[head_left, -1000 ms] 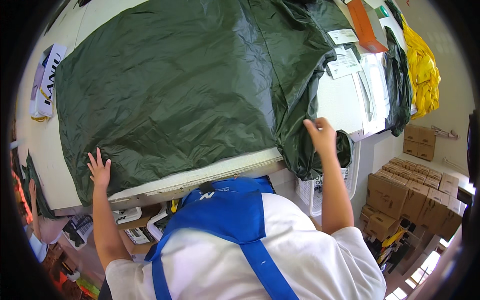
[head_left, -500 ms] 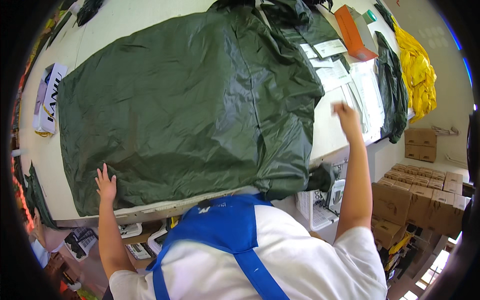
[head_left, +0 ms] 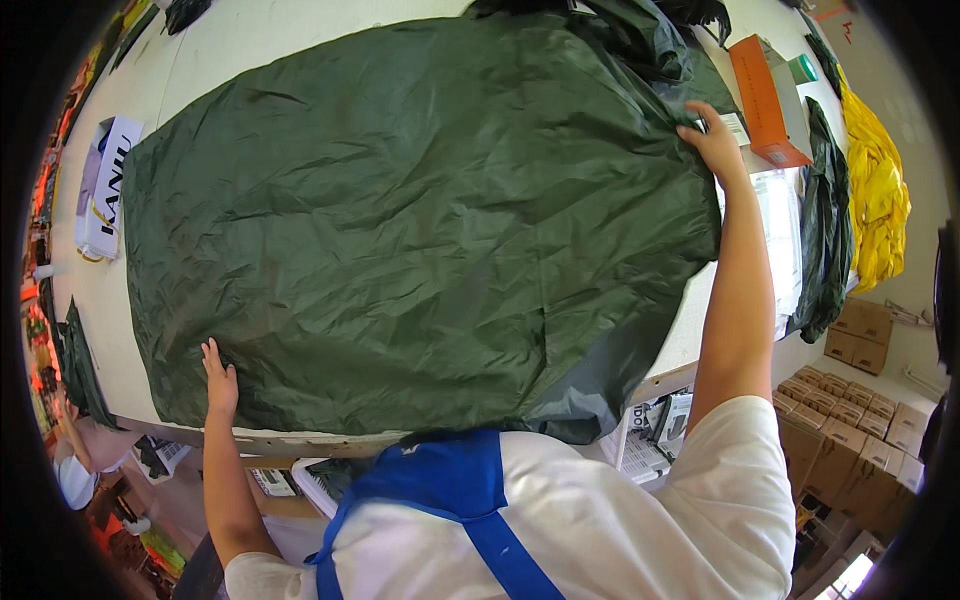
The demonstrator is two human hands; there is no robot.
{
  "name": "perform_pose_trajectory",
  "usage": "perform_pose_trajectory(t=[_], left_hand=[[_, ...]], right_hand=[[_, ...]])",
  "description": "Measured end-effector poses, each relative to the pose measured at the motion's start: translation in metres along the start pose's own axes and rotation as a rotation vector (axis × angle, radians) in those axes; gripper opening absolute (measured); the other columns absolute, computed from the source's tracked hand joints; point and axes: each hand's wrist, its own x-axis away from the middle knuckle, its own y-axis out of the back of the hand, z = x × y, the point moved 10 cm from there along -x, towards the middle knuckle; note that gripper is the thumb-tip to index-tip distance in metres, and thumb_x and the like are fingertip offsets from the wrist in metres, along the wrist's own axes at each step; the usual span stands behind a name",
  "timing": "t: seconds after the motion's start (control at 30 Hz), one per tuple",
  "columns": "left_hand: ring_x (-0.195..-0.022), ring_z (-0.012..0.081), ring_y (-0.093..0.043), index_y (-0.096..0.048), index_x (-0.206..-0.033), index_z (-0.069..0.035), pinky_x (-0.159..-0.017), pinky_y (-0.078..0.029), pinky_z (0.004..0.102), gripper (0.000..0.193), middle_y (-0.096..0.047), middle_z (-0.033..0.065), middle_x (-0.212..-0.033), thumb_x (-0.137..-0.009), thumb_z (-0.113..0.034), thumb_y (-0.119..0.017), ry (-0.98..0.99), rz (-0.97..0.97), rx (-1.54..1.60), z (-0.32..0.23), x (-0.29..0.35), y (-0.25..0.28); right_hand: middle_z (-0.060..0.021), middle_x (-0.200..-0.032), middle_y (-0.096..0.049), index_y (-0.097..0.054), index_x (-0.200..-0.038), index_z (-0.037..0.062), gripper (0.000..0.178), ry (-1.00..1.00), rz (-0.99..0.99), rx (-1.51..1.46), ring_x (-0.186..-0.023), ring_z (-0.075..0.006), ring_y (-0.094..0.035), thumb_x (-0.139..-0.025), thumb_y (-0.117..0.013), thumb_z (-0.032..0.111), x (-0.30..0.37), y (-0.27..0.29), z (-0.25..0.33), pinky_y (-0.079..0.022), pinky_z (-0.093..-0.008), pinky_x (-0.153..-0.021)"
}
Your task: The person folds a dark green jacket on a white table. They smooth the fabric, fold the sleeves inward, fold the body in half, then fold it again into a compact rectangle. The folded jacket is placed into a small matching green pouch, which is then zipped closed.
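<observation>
- The dark green sheet (head_left: 420, 230) spreads wrinkled over the white table (head_left: 250, 40), reaching its near edge and drooping past it toward the near right corner.
- The left hand (head_left: 221, 388) rests on the sheet by the table's near left corner, fingers apart.
- The right hand (head_left: 718, 145) is at the sheet's right side, thumb and fingers bent; whether they pinch it, I cannot tell.
- Near the table's left edge, a white box (head_left: 108, 190) bears bold dark lettering.
- Toward the right edge: an orange box (head_left: 765, 105), its print too small to read, and white papers (head_left: 778, 225).
</observation>
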Motion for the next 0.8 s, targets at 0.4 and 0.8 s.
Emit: perform_pose_trajectory(t=[0.4,0.8], left_hand=[[-0.141,0.0419,-0.01,-0.012,-0.15,-0.016,-0.113,-0.018,0.043,0.07,-0.006,0.0158,-0.156,-0.089,-0.001,-0.042,-0.04,-0.008,-0.029,-0.007,0.004,0.001],[-0.137,0.0415,-0.021,-0.028,-0.143,-0.005,-0.114,-0.017,0.0464,0.07,-0.023,0.022,-0.149,-0.078,0.001,-0.053,-0.391,-0.333,-0.143,-0.105,0.03,0.003]], right_hand=[[-0.0166,-0.112,-0.061,-0.061,-0.104,0.0105,0.022,0.03,-0.007,0.777,-0.098,-0.0359,-0.061,-0.088,-0.05,0.023,-0.01,-0.066,0.027,-0.049,-0.047,-0.081],[-0.0078,-0.086,-0.061,-0.059,-0.098,-0.002,0.027,-0.45,-0.617,-0.293,-0.074,-0.0129,-0.051,-0.094,-0.054,0.025,0.338,-0.006,-0.154,-0.042,-0.0255,-0.064]])
